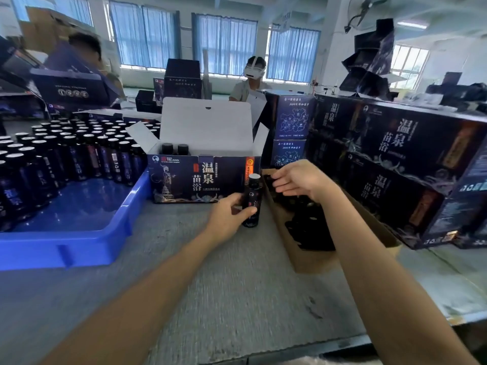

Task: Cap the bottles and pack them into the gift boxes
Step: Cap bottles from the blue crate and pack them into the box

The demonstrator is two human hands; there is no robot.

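Note:
A dark bottle [253, 200] with a foil-sealed, uncapped top stands on the grey table in front of the open gift box [200, 177]. My left hand [229, 213] grips the bottle around its lower body. My right hand [297, 180] hovers just right of the bottle's top, above the cardboard box of black caps [311, 227], and pinches a black cap [270, 179] in its fingertips. Two capped bottles [175, 149] stand inside the gift box at its back left; its white lid is raised.
A blue tray [79, 225] on the left holds several uncapped bottles [66, 154]. Stacked closed gift boxes [395, 164] line the right side. Two other people sit across the table among more boxes. Bare grey tabletop [224, 285] lies in front.

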